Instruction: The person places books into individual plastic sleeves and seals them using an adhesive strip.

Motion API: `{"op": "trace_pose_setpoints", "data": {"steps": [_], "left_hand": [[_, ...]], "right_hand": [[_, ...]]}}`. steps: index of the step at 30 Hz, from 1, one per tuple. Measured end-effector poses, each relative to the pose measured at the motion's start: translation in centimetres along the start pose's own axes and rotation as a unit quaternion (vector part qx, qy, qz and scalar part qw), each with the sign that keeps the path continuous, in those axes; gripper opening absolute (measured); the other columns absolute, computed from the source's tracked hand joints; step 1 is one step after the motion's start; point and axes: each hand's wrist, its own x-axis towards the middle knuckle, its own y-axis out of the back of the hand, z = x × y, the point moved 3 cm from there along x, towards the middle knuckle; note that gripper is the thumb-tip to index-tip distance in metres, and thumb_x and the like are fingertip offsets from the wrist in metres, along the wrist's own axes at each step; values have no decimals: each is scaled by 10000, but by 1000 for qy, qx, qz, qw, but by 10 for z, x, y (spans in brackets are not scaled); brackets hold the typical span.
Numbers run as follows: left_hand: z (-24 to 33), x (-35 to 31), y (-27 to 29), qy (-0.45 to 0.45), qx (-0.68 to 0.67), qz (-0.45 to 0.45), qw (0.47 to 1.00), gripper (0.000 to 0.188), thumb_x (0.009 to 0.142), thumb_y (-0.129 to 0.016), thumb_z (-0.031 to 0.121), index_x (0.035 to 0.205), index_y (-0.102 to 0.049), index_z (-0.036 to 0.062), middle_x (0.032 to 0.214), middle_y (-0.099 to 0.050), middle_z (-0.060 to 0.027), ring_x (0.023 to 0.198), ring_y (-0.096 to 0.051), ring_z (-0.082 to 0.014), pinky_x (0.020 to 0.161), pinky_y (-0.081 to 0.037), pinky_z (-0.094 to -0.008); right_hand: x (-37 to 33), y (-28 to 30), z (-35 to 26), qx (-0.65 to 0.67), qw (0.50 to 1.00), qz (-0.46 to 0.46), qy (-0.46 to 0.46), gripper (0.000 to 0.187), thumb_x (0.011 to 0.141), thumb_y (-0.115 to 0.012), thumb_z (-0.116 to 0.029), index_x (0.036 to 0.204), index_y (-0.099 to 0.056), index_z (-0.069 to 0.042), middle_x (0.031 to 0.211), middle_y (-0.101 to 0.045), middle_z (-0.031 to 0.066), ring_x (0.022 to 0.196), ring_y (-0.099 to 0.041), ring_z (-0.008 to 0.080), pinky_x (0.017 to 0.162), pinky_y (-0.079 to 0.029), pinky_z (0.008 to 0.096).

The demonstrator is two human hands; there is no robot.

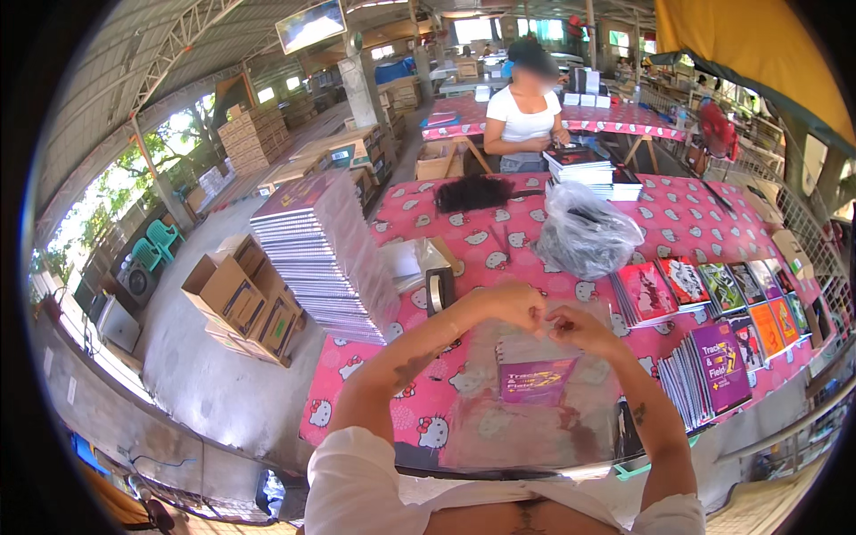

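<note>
My left hand (pixel 520 306) and my right hand (pixel 581 330) meet over the table, fingertips pinched close together. What they pinch is too small to make out. Below them a purple-covered notebook (pixel 535 382) lies among clear plastic sheeting (pixel 499 423), which spreads toward the table's near edge. A black roll or tape dispenser (pixel 440 291) stands beside my left forearm. To the right of my right forearm, purple spiral notebooks (pixel 720 367) lie overlapped in a row.
A tall stack of spiral notebooks (pixel 325 254) rises at the left table edge. Crumpled clear plastic (pixel 588 234) and colourful notebooks (pixel 649 290) lie farther right on the pink tablecloth (pixel 428 214). A person (pixel 526 120) stands across the table. Cardboard boxes (pixel 245 299) sit on the floor.
</note>
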Motion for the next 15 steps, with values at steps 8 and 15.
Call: {"op": "trace_pose_setpoints", "data": {"steps": [8, 15], "left_hand": [[-111, 9, -146, 161, -510, -41, 844, 439, 914, -647, 417, 1087, -674, 15, 888, -693, -66, 826, -639, -141, 751, -506, -354], [-8, 0, -48, 139, -147, 211, 956, 623, 916, -593, 494, 1272, -570, -17, 1110, -645, -162, 1112, -600, -294, 920, -477, -410]], "right_hand": [[8, -3, 9, -52, 999, 7, -1, 442, 867, -735, -180, 1248, -545, -64, 845, -612, 18, 812, -568, 114, 729, -456, 293], [-14, 6, 14, -39, 992, 110, -43, 520, 864, -743, -185, 1323, -517, -88, 965, -569, 44, 887, -552, 139, 813, -475, 303]]}}
